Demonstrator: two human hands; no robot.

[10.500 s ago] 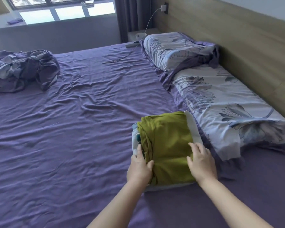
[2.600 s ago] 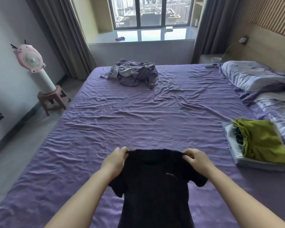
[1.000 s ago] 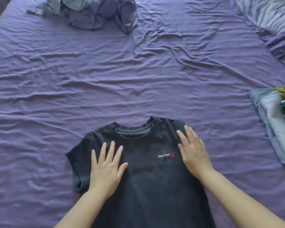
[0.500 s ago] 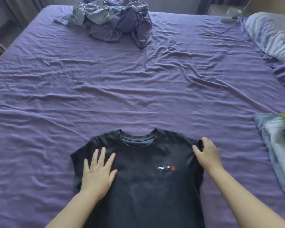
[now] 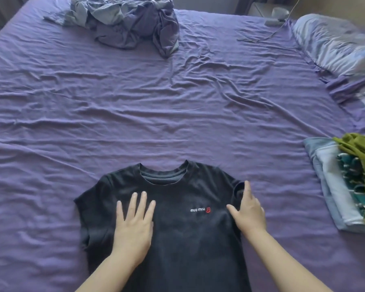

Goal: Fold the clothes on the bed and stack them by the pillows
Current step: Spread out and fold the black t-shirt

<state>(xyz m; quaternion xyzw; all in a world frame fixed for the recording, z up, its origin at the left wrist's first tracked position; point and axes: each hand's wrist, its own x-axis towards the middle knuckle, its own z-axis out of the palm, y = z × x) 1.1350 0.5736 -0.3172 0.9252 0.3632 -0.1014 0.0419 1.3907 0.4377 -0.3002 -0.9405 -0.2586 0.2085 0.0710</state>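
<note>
A black T-shirt with a small white and red logo lies flat, front up, on the purple bed sheet near the front edge. My left hand presses flat on its left chest, fingers spread. My right hand rests on the shirt's right side by the sleeve, fingers straight, thumb out. A stack of folded clothes, with an olive green garment on top, sits at the right. A pillow with a pale print lies at the far right.
A crumpled heap of grey and purple clothes lies at the far side of the bed. A cable trails across the sheet toward a bedside table at the top right. Wrinkled bare sheet fills the middle.
My right hand has let go of the right sleeve edge and now lies with straight fingers on the shirt's right side. My left hand stays flat on the shirt.
</note>
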